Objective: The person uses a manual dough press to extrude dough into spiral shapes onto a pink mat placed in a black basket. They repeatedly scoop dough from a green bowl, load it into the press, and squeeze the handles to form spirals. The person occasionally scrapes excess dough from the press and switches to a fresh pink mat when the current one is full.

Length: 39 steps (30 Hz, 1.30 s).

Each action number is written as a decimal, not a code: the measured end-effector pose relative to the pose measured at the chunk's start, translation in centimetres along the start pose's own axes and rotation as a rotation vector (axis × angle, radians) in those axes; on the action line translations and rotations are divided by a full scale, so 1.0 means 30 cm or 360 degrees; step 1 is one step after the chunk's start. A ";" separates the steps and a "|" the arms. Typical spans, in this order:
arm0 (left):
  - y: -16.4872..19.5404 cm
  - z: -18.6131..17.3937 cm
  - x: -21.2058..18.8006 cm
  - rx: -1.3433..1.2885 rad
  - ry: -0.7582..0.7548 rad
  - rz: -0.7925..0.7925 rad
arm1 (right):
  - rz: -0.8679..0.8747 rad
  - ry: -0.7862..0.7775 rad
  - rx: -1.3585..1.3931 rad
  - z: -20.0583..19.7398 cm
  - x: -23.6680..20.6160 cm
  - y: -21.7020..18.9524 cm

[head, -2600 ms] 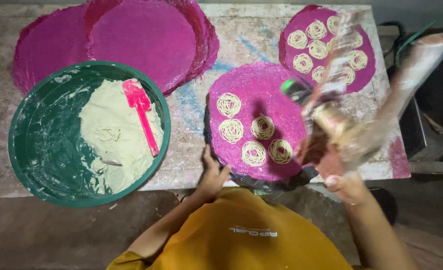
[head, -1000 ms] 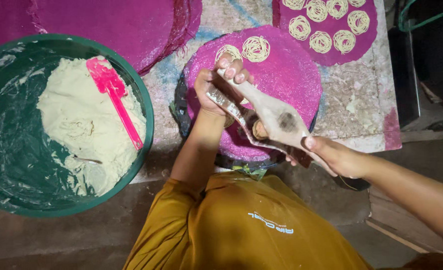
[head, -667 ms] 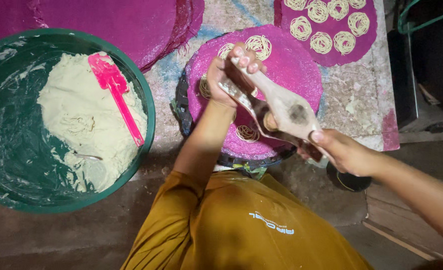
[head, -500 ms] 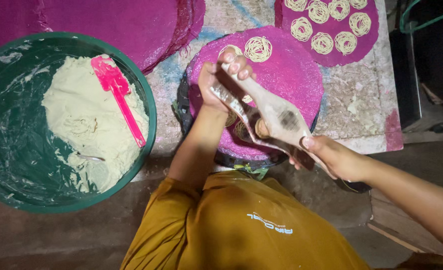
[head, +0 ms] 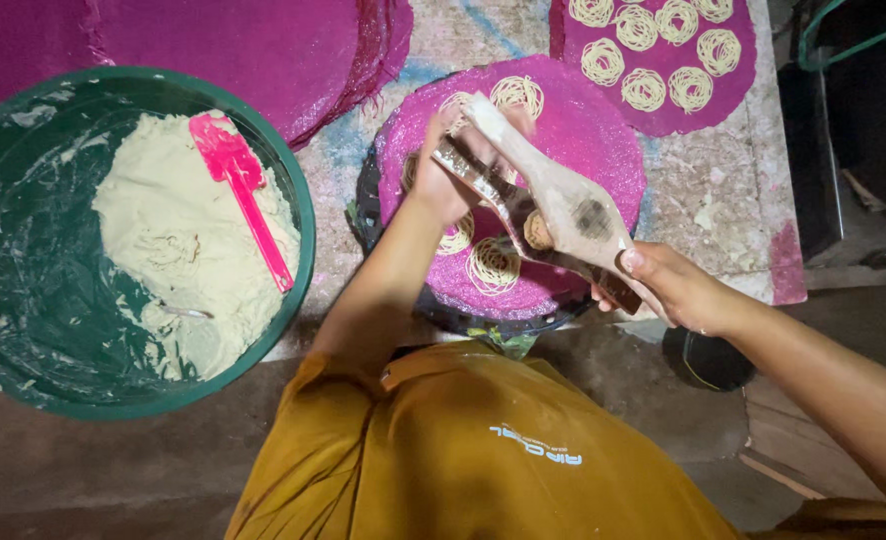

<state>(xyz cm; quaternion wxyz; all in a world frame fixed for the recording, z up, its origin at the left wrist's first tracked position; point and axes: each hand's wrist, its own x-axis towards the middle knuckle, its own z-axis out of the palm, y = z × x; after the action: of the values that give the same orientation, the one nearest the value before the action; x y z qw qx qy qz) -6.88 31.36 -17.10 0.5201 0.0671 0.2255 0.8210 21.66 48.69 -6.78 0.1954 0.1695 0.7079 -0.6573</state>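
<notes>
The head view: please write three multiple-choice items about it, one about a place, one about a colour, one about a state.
1. Where does the pink spatula lie?
A. on the dough in the green basin
B. on the far pink mat
C. on the floor

2. What colour is the round mat under the press?
A. white
B. pink
C. blue

3. How is the wooden press held?
A. by the left hand alone
B. it lies loose on the table
C. by both hands, one at each end

Answers:
1. A: the spatula rests on the pale dough inside the green basin.
2. B: the mat is bright pink around the noodle coils.
3. C: the left hand grips the far end, the right hand the near end.
</notes>
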 end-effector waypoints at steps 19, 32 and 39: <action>0.011 0.112 -0.370 0.2106 -0.0004 0.0184 | -0.0319 -0.0180 0.0083 -0.020 -0.066 0.079; -0.040 0.175 0.140 -0.0673 -0.0737 0.0362 | 0.0248 0.0105 -0.0417 -0.154 0.018 -0.069; -0.078 0.116 0.135 -0.0736 -0.0697 0.0368 | 0.0322 0.0161 -0.0430 -0.118 0.034 -0.070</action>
<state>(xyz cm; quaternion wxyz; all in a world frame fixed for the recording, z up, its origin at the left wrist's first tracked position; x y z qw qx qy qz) -5.58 36.83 -15.52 0.4611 0.1474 -0.0929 0.8701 19.54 52.04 -5.28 0.2458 0.2449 0.7780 -0.5238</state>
